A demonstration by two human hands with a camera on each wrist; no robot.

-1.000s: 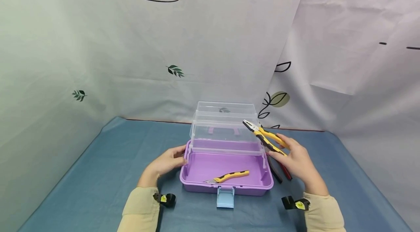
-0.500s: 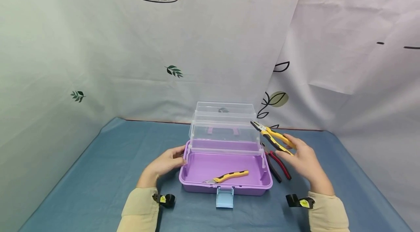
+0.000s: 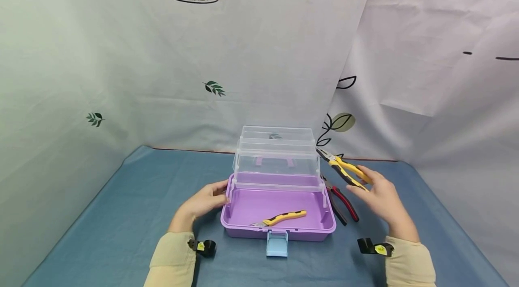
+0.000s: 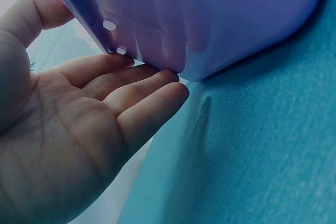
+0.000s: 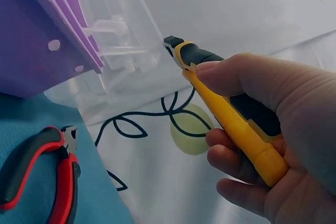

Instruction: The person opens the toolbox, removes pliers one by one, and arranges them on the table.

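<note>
Steady left, gripping right

My left hand pinches the purple plastic toolbox at its left side; light, steady pressure suits it. Inside lies a yellow-and-black-handled, metal-tipped tool, with clear plastic tiers raised behind. Outside, right, red-and-black-handled pliers rest on blue cloth. Above them, my right hand grips yellow-and-black-handled pliers, best carried clear of the tiers.

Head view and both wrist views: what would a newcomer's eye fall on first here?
Probably the purple box, mid-table with its clear lid open, its left side held by the left hand. Next, the yellow-and-black pliers, which the right hand holds up to the right of the box. Then the red-and-black pliers, lying on the blue cloth beside the box's right side.
</note>
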